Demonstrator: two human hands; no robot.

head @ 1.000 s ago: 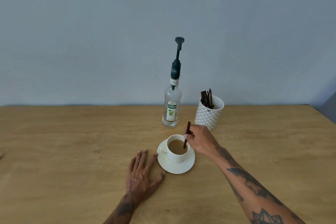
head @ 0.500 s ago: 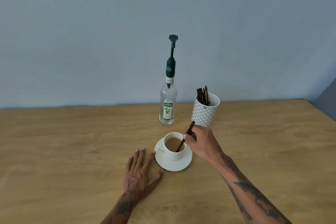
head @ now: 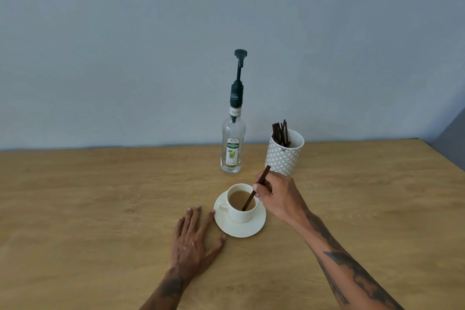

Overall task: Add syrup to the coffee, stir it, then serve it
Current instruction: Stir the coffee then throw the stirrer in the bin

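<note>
A white cup point(head: 241, 214) of milky coffee point(head: 237, 198) stands on a white saucer point(head: 247, 229) near the middle of the wooden table point(head: 100, 209). My right hand point(head: 278, 196) pinches a dark brown stir stick point(head: 251, 197) whose lower end dips into the coffee, slanting up to the right. My left hand point(head: 195, 241) lies flat on the table, fingers spread, touching the saucer's left edge. Behind the cup stands a clear syrup bottle point(head: 232, 148) with a dark green pump.
A patterned white holder point(head: 285, 156) with several more brown stir sticks stands right of the bottle, just behind my right hand. A grey wall rises along the table's far edge. The table's right edge runs diagonally at the far right.
The stick has tilted from near upright to slanting, its tip moving across the coffee. My left hand has kept flat beside the saucer. The camera view has shifted slightly.
</note>
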